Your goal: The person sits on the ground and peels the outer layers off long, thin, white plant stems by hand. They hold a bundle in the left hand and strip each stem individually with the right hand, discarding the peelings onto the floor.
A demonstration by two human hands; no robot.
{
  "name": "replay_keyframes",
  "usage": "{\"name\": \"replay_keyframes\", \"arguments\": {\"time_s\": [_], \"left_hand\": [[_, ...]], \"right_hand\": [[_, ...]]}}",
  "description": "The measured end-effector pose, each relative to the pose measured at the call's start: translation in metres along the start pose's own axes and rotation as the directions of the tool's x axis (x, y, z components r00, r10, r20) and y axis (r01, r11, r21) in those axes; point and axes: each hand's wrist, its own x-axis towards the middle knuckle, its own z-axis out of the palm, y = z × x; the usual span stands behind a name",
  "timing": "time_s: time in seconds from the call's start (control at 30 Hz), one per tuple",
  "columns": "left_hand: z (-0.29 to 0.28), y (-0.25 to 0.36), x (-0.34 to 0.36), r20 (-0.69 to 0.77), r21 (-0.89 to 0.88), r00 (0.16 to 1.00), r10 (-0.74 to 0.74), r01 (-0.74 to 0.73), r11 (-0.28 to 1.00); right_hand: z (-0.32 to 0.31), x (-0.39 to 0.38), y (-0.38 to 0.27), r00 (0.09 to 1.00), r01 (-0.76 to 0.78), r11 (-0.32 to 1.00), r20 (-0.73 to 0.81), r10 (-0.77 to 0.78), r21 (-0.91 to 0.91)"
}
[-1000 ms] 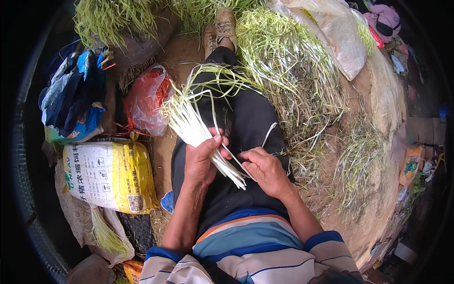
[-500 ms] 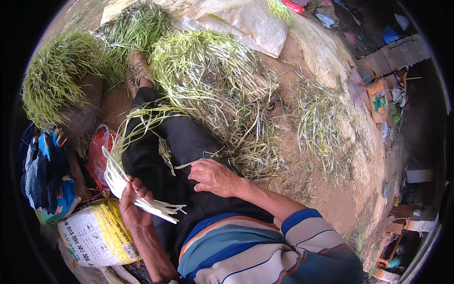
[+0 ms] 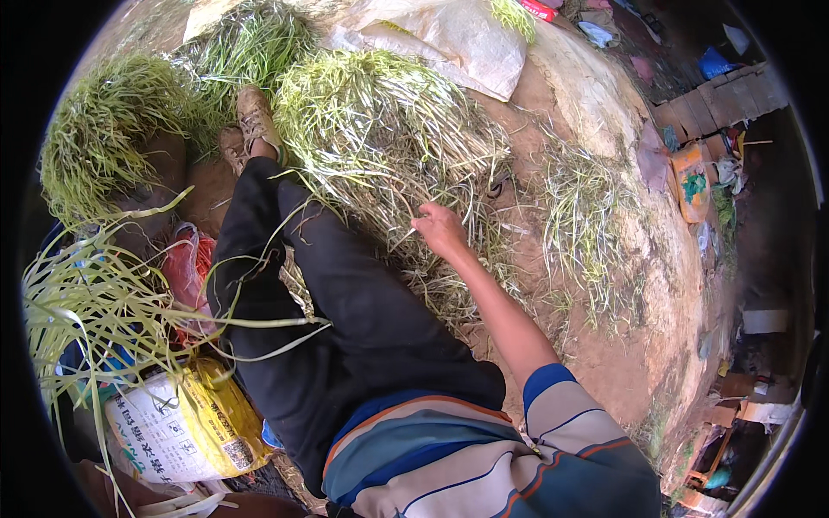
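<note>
My right hand (image 3: 442,231) reaches out to a big heap of long, thin chive-like stalks (image 3: 371,112), green at the leaves and pale at the stems. Its fingers are bent together at the near side of the heap; what they hold, if anything, is too small to make out. Low at the left edge, my left hand (image 3: 97,488) shows only as a dark part, its fingers hidden. Above it spreads a loose bunch of long green leaves (image 3: 95,319), crossing in front of the bags. One leaf stalk (image 3: 276,323) lies across my dark trousers.
More green stalks are heaped at the upper left (image 3: 104,129) and behind my shoe (image 3: 256,121). A white and yellow sack (image 3: 164,423) and a red plastic bag (image 3: 188,268) are on my left. Scattered stalks (image 3: 587,233) lie right of the heap. A pale sheet (image 3: 475,43) lies beyond.
My left hand has moved down and left from my lap with the bunch, whose leaves now spread over the sack. My right hand has gone from my thigh forward to the heap.
</note>
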Motion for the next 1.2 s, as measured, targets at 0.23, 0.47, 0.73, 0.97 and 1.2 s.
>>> {"name": "replay_keyframes", "arguments": {"time_s": [0.23, 0.47, 0.73, 0.97, 1.2], "left_hand": [[-0.086, -0.029, -0.034, -0.499, 0.171, 0.855, -0.143, 0.259, 0.951], [-0.175, -0.063, -0.071, -0.7, 0.048, 0.675, -0.233, 0.371, 0.927], [-0.174, -0.095, -0.089, -0.836, 0.032, 0.506, -0.212, 0.431, 0.902], [-0.182, -0.11, -0.093, -0.872, 0.013, 0.427, -0.24, 0.509, 0.861], [-0.189, -0.124, -0.086, -0.906, -0.009, 0.357, -0.228, 0.522, 0.853]], "right_hand": [[0.008, 0.013, -0.036, 0.999, 0.043, 0.975, 0.035, -0.036, -0.219], [0.034, -0.04, 0.004, 0.87, 0.493, 0.861, 0.088, -0.485, -0.125], [0.22, -0.043, 0.133, 0.801, 0.596, 0.638, 0.315, -0.508, -0.487], [0.224, -0.058, 0.187, 0.89, 0.332, 0.928, 0.382, -0.248, -0.169], [0.197, -0.05, 0.161, 0.905, 0.252, 0.942, 0.4, -0.147, -0.223]]}}
